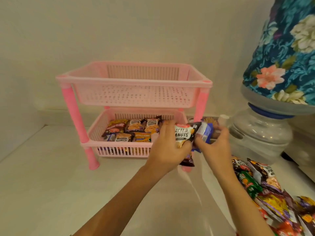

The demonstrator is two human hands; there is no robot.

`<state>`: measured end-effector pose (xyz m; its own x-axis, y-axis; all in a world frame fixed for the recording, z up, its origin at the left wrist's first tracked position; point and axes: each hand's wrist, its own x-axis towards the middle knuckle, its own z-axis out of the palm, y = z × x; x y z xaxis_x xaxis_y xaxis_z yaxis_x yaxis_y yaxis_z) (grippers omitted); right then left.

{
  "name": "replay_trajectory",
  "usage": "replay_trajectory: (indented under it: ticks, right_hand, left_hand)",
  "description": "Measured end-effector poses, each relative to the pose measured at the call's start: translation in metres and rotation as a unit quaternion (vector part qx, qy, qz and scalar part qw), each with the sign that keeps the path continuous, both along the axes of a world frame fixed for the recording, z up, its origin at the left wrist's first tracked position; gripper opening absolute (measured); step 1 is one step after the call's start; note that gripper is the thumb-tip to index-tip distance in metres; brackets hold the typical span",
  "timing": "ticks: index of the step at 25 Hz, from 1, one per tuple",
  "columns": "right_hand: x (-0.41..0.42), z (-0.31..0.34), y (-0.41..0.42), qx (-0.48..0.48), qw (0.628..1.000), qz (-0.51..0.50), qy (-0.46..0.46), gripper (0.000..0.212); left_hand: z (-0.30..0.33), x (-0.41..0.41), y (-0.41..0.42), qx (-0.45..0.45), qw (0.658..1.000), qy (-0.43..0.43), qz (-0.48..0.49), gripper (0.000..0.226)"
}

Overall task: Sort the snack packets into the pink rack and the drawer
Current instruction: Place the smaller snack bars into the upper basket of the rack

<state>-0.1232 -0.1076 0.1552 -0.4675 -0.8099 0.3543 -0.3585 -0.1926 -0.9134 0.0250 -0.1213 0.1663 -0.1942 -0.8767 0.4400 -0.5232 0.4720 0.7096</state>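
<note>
**Both hands on packets at the rack's lower tray**

The left hand grips a salted peanuts packet and the right hand pinches a blue packet, just beside the pink rack. Its lower tray holds several packets; more packets lie piled at the counter's right edge.

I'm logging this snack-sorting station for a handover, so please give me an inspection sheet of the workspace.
Surface: pale counter.
Job's things: pink rack, top tier holds nothing, bottom tier holds packets; loose packets heaped at right. No drawer seen.
Clutter: nothing seen.
Hands: left hand grips a peanut packet; right hand grips a blue packet.
Cables: nothing seen.
Surroundings: water jar under a floral cover, plain wall.
</note>
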Motion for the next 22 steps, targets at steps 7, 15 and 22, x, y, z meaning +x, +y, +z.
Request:
replay_trajectory:
  ticks: [7,15,22]
  right_hand:
    - [0.104,0.108,-0.012,-0.121,0.992,0.033,0.007,0.048]
    - [0.164,0.204,-0.136,-0.040,0.990,0.069,0.114,0.049]
    - [0.178,0.204,-0.243,0.250,0.932,0.142,0.220,0.045]
  left_hand:
    - [0.110,0.106,-0.037,-0.101,0.995,0.018,-0.013,0.068]
    - [0.198,0.189,-0.159,-0.011,0.996,-0.053,0.064,0.051]
    - [0.191,0.178,-0.241,0.173,0.899,-0.400,0.033,0.025]
